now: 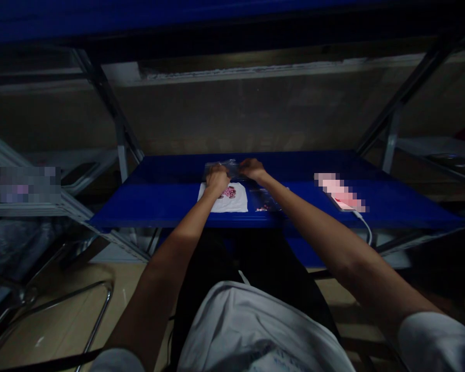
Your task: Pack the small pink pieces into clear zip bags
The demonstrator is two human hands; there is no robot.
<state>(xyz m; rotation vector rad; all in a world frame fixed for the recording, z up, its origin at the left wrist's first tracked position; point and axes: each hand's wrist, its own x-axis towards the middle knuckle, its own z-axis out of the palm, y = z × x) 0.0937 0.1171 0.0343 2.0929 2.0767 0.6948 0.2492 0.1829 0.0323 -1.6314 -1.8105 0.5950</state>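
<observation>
A clear plastic bag point(233, 166) lies toward the back of the blue shelf, between my two hands. My left hand point(217, 177), its fingers curled, is closed on the bag's left part. At the bag's right side my right hand point(252, 169) is closed too, fingers bent and pinching the plastic. Just below my left hand rests a white cloth piece point(230, 205) with a pink and dark figure on it, partly covered by that hand. A second clear bag point(264, 201) with small pinkish bits lies to the cloth's right, partly behind my right forearm.
A phone with a blurred-out screen point(339, 192) lies on the right of the blue shelf point(170, 188), its white cable point(366, 225) hanging over the front edge. Metal posts point(122, 139) frame both sides. Another blue shelf point(217, 20) hangs overhead. A metal-framed chair point(101, 305) stands at left.
</observation>
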